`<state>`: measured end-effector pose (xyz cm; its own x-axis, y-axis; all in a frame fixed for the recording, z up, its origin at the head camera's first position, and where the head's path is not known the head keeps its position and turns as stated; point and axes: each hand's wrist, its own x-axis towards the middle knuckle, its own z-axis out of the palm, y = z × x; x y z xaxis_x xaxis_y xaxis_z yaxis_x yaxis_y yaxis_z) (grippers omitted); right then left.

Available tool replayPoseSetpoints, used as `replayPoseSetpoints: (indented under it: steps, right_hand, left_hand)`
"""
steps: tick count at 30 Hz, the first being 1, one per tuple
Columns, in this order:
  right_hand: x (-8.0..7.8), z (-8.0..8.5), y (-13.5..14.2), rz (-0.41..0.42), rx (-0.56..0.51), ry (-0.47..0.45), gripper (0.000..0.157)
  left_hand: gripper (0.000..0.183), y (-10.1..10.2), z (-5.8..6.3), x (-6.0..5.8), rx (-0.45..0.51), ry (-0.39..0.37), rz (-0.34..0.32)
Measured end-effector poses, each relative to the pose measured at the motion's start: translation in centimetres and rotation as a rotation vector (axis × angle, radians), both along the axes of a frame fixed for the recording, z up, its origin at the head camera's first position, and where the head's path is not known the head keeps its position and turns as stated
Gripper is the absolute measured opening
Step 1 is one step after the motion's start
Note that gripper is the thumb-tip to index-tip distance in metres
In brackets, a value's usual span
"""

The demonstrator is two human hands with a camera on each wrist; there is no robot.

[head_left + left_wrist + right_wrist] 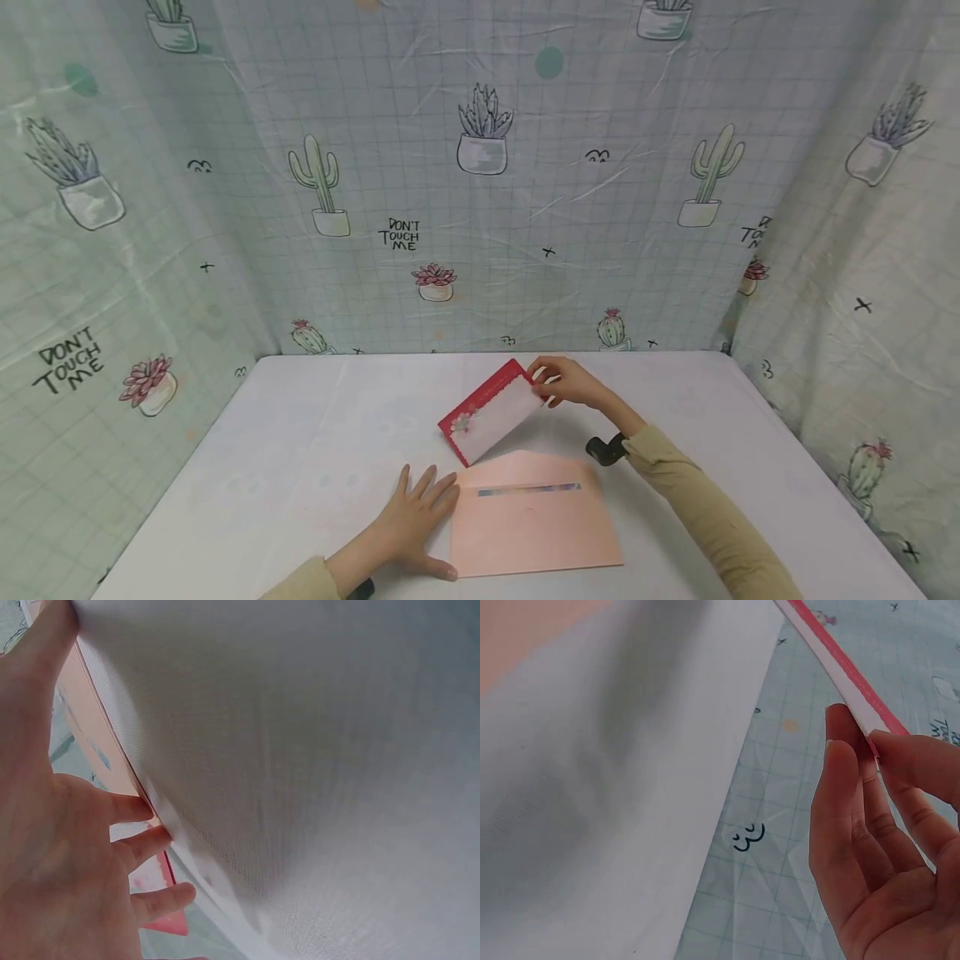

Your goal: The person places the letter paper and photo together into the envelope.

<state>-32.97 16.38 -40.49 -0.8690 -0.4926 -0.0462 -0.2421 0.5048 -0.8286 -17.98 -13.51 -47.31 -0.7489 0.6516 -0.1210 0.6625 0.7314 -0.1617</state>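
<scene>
My right hand [572, 382] pinches the right end of a red-and-white card [495, 414] with a flower at its lower left. The card is tilted above the table, its lower corner near the top flap of a peach envelope [536, 533]. In the right wrist view, the thumb and fingers hold the card's edge [847, 675]. The envelope lies flat with its flap side up and a bluish strip [528, 490] across the flap. My left hand [415, 525] is spread on the table, fingertips and thumb at the envelope's left edge.
A white-covered table [315, 433] runs back to a curtain [480, 217] printed with cacti and potted plants, which also hangs at both sides. A black wrist device [606, 450] sits under the right sleeve cuff.
</scene>
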Motion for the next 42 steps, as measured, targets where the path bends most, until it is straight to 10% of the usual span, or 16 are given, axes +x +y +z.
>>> replayPoseSetpoints:
  steps: [42]
  right_hand:
    - [6.6,-4.1,8.9,-0.223,-0.205,-0.133,0.035]
  left_hand:
    - [0.101,0.2,0.8,0.3,0.024,-0.013,-0.012]
